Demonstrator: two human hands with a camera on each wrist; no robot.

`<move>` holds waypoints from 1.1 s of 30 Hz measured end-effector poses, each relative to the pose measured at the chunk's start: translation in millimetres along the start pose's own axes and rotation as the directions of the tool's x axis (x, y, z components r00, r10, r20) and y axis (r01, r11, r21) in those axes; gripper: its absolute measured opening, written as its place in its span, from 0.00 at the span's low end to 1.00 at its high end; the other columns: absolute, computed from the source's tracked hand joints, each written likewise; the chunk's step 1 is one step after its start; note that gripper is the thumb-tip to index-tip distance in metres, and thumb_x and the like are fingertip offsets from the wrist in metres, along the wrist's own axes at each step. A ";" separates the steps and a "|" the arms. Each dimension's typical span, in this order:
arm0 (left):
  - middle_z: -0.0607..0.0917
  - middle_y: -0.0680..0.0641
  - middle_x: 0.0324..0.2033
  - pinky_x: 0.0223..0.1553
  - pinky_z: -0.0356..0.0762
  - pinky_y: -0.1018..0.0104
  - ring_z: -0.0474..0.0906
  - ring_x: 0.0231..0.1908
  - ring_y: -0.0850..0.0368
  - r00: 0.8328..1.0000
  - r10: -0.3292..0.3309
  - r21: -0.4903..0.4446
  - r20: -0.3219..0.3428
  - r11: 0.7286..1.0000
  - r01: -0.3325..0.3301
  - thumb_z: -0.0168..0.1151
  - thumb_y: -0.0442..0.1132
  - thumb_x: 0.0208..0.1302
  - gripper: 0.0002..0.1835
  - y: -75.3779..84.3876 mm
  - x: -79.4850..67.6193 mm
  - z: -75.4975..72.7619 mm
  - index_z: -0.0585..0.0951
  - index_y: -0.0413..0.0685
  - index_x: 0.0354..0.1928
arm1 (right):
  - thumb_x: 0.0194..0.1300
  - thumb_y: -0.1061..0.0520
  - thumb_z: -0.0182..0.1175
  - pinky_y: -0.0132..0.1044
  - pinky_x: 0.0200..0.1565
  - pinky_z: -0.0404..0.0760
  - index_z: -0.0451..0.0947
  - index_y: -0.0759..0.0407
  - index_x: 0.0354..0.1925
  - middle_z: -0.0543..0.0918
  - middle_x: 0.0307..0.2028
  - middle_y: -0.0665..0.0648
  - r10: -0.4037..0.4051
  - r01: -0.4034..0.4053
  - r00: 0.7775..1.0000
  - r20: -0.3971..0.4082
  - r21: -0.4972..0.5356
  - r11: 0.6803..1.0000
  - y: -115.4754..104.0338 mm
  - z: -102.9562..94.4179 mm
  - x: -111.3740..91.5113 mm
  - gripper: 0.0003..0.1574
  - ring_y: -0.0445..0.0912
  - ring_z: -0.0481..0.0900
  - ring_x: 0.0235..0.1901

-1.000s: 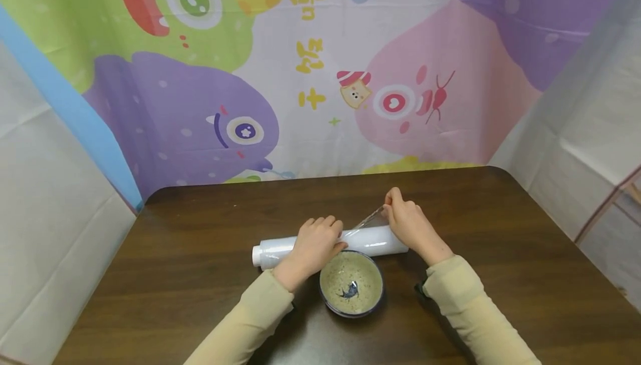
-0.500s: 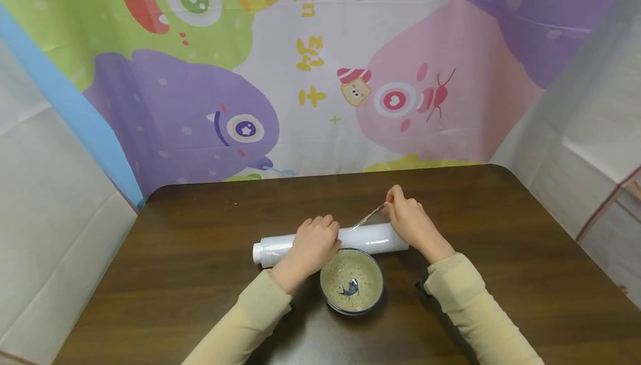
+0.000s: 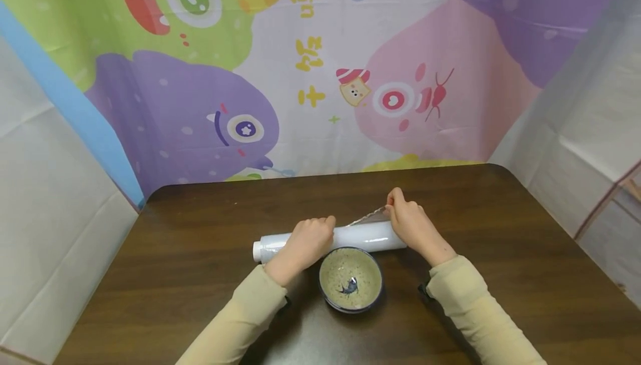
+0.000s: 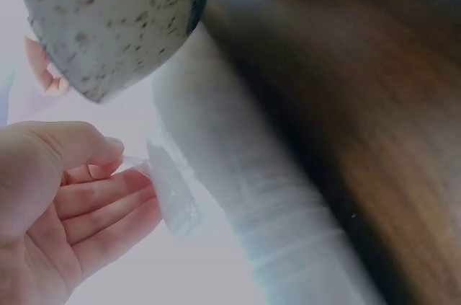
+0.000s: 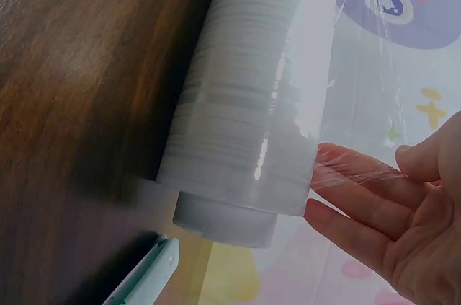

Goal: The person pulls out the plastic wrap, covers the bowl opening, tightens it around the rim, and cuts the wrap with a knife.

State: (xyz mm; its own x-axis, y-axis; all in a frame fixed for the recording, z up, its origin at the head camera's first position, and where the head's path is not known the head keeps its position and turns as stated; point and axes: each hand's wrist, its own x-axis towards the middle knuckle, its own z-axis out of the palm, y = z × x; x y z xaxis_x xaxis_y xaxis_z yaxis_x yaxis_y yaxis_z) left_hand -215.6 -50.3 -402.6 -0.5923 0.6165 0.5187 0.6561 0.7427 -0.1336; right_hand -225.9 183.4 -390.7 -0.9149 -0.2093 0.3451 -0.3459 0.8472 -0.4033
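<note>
A thick white roll of cling film [image 3: 365, 237] lies crosswise on the table behind a speckled bowl [image 3: 350, 270] with a dark blue rim. My right hand [image 3: 414, 225] pinches the edge of the loose film [image 5: 353, 168] between thumb and index finger, lifted off the roll's right end. Over the roll's left part is my left hand [image 3: 306, 241]; in the left wrist view its thumb and index finger pinch a bit of film [image 4: 173, 193], the other fingers extended. Between the hands the raised film edge runs as a thin clear strip.
The brown wooden table [image 3: 190, 276] reaches back to a printed cartoon curtain [image 3: 320, 148]. Close to the roll's end, the right wrist view shows a pale object with a teal edge [image 5: 148, 276], partly cut off. The bowl stands between the forearms.
My left hand has shifted slightly left and turned, its fingers now higher on the roll. The film strip between the hands is longer and flatter. My right hand has barely moved.
</note>
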 end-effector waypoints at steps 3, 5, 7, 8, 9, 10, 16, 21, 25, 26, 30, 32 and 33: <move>0.74 0.48 0.13 0.13 0.71 0.61 0.74 0.13 0.52 1.000 0.006 -0.025 0.016 1.000 -0.006 0.62 0.32 0.50 0.11 -3.3 3.0 -1.5 0.68 0.44 0.21 | 0.67 0.58 0.49 0.37 0.19 0.68 0.59 0.58 0.36 0.78 0.23 0.56 -0.009 0.009 1.000 -0.002 0.001 1.000 1.3 -0.2 0.0 0.07 0.46 0.70 0.16; 0.73 0.48 0.12 0.12 0.70 0.61 0.74 0.13 0.53 0.999 -0.008 -0.044 0.032 0.999 0.009 0.60 0.32 0.52 0.10 -5.9 3.1 -1.7 0.68 0.43 0.22 | 0.67 0.59 0.49 0.37 0.19 0.68 0.59 0.58 0.36 0.78 0.23 0.56 -0.020 0.020 1.000 -0.008 -0.002 1.000 0.6 -0.3 1.1 0.08 0.46 0.70 0.16; 0.74 0.48 0.13 0.13 0.70 0.61 0.74 0.14 0.53 0.998 -0.031 -0.082 0.049 0.996 0.035 0.59 0.32 0.54 0.08 -8.0 2.9 -2.0 0.69 0.44 0.23 | 0.67 0.59 0.49 0.38 0.19 0.68 0.59 0.58 0.36 0.78 0.23 0.57 -0.025 0.025 1.000 -0.009 -0.005 1.000 -0.3 -0.7 2.4 0.08 0.46 0.70 0.16; 0.75 0.48 0.14 0.15 0.71 0.62 0.75 0.15 0.53 0.997 -0.042 -0.110 0.058 0.993 0.048 0.59 0.33 0.55 0.08 -8.8 2.3 -2.3 0.70 0.44 0.23 | 0.67 0.59 0.49 0.38 0.19 0.68 0.59 0.59 0.36 0.78 0.23 0.57 -0.025 0.025 1.000 -0.013 -0.003 1.000 -1.1 -1.3 3.0 0.08 0.47 0.71 0.16; 0.76 0.49 0.15 0.16 0.72 0.62 0.76 0.16 0.53 0.996 -0.053 -0.138 0.068 0.988 0.062 0.60 0.33 0.55 0.07 -9.4 1.3 -2.6 0.71 0.44 0.24 | 0.67 0.59 0.49 0.39 0.19 0.68 0.60 0.59 0.36 0.79 0.24 0.57 -0.025 0.025 1.000 -0.017 -0.003 1.000 -1.9 -1.8 3.8 0.07 0.47 0.71 0.16; 0.78 0.49 0.17 0.17 0.72 0.62 0.76 0.18 0.53 0.995 -0.062 -0.163 0.073 0.984 0.073 0.60 0.33 0.55 0.07 -9.5 0.1 -3.1 0.72 0.45 0.25 | 0.68 0.59 0.48 0.39 0.19 0.69 0.60 0.59 0.36 0.79 0.24 0.58 -0.024 0.024 1.000 -0.018 -0.004 1.000 -2.6 -2.4 4.5 0.07 0.48 0.72 0.17; 0.78 0.50 0.25 0.26 0.75 0.64 0.76 0.27 0.55 0.997 -0.038 -0.108 0.071 0.993 0.046 0.67 0.39 0.52 0.09 -6.4 -16.7 -5.9 0.75 0.45 0.28 | 0.68 0.59 0.46 0.39 0.20 0.69 0.60 0.59 0.36 0.83 0.29 0.61 -0.006 0.006 1.000 -0.005 -0.007 1.000 -5.1 -3.4 5.0 0.05 0.52 0.79 0.22; 0.75 0.49 0.25 0.26 0.73 0.65 0.73 0.26 0.55 1.000 -0.024 -0.002 0.013 1.000 0.024 0.69 0.40 0.47 0.11 -3.4 -29.9 -4.1 0.75 0.44 0.27 | 0.68 0.59 0.46 0.40 0.21 0.69 0.61 0.60 0.36 0.84 0.32 0.63 -0.006 0.006 1.000 -0.012 -0.007 1.000 -4.9 -2.3 0.9 0.05 0.56 0.82 0.29; 0.75 0.49 0.24 0.24 0.72 0.66 0.72 0.25 0.54 0.999 -0.002 0.032 -0.050 0.999 0.004 0.69 0.38 0.46 0.10 -1.8 -30.7 -2.8 0.76 0.44 0.24 | 0.68 0.59 0.46 0.41 0.21 0.69 0.61 0.60 0.36 0.83 0.29 0.60 -0.011 0.011 1.000 -0.026 -0.005 1.000 -4.7 -1.9 -1.1 0.05 0.53 0.80 0.24; 0.75 0.49 0.23 0.23 0.71 0.66 0.72 0.24 0.55 0.998 0.004 0.045 -0.060 0.999 -0.002 0.68 0.38 0.46 0.09 -1.5 -30.6 -2.5 0.76 0.44 0.23 | 0.68 0.59 0.47 0.40 0.21 0.69 0.61 0.60 0.36 0.83 0.28 0.59 -0.011 0.011 1.000 -0.022 -0.006 1.000 -4.7 -1.8 -1.3 0.05 0.51 0.79 0.22; 0.74 0.49 0.22 0.21 0.70 0.67 0.71 0.22 0.55 0.996 0.022 0.094 -0.090 0.996 -0.013 0.65 0.35 0.45 0.07 -0.6 -29.9 -2.1 0.75 0.44 0.20 | 0.68 0.59 0.47 0.41 0.22 0.70 0.61 0.60 0.36 0.82 0.28 0.59 -0.009 0.008 1.000 -0.010 -0.011 1.000 -5.7 -1.8 -2.0 0.06 0.51 0.79 0.22; 0.73 0.48 0.20 0.21 0.70 0.67 0.70 0.21 0.55 0.995 0.030 0.108 -0.099 0.994 -0.019 0.64 0.33 0.45 0.06 -0.7 -28.7 -2.3 0.74 0.43 0.20 | 0.69 0.59 0.46 0.42 0.23 0.70 0.61 0.60 0.36 0.83 0.29 0.60 -0.012 0.011 1.000 -0.008 -0.018 1.000 -6.6 -2.3 -1.6 0.05 0.53 0.81 0.25; 0.73 0.48 0.20 0.21 0.70 0.67 0.70 0.21 0.55 0.994 0.036 0.113 -0.101 0.993 -0.025 0.63 0.32 0.44 0.06 -1.2 -27.9 -2.2 0.74 0.43 0.20 | 0.69 0.59 0.46 0.43 0.24 0.71 0.61 0.60 0.36 0.84 0.31 0.60 -0.010 0.010 1.000 -0.007 -0.018 1.000 -7.3 -2.8 -1.5 0.05 0.54 0.82 0.28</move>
State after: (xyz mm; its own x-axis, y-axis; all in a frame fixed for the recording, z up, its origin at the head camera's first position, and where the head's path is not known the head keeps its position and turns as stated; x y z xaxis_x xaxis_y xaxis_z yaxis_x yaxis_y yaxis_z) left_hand -198.9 -69.0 -415.1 -0.5182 0.6134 0.5960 0.6136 0.7521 -0.2405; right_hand -221.4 178.8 -385.9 -0.9099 -0.2148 0.3550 -0.3515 0.8536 -0.3845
